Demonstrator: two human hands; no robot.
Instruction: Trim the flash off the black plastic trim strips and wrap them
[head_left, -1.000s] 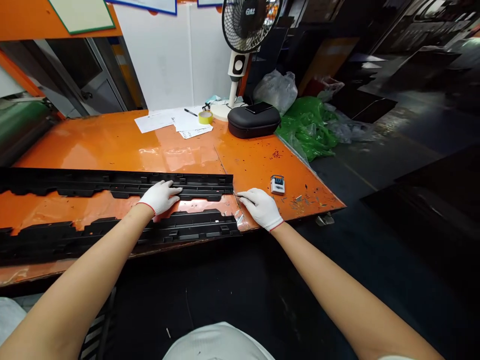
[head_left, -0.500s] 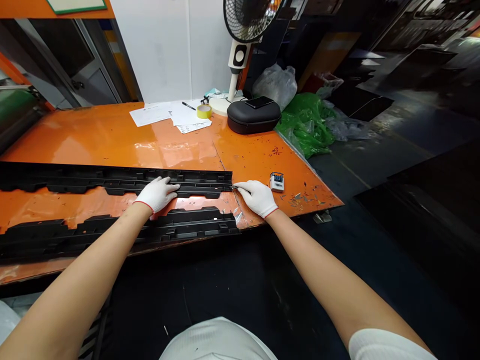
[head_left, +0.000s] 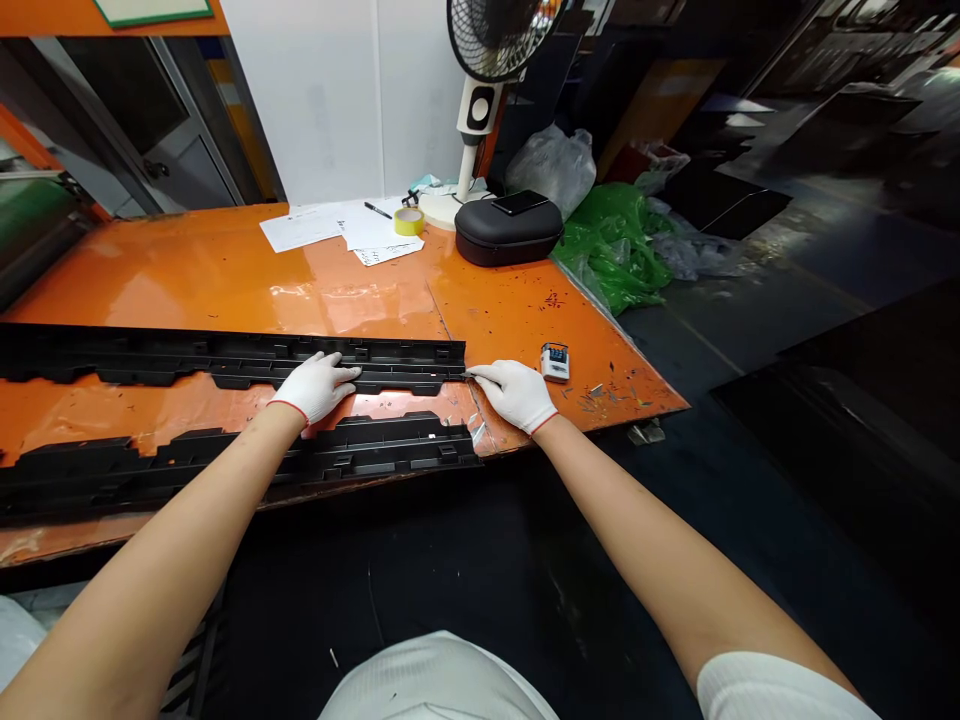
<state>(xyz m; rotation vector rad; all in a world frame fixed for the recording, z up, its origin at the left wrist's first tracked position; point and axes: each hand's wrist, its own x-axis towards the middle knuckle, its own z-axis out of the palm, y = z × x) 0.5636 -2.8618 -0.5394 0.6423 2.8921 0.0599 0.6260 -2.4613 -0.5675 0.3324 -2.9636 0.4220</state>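
Note:
Two long black plastic trim strips lie along the orange table, one behind the other. On the rear strip (head_left: 405, 366) rests my left hand (head_left: 315, 386), in a white glove, its fingers spread flat across the ridges. My right hand (head_left: 514, 393), gloved too, is closed in a pinch at that strip's right end. Whatever sits between its fingertips is too small to make out. The front strip (head_left: 390, 445) lies nearer the table edge, partly covered by my left forearm. A small white stamp with a blue top (head_left: 555, 362) stands right of my right hand.
Toward the back of the orange table (head_left: 187, 270) are paper sheets (head_left: 300, 230), a pen (head_left: 378, 211), yellow tape (head_left: 409, 222), a fan (head_left: 475, 120) and a black case (head_left: 508, 235) with a phone (head_left: 520, 202) on it. Green plastic bags (head_left: 619, 250) lie beyond the right edge.

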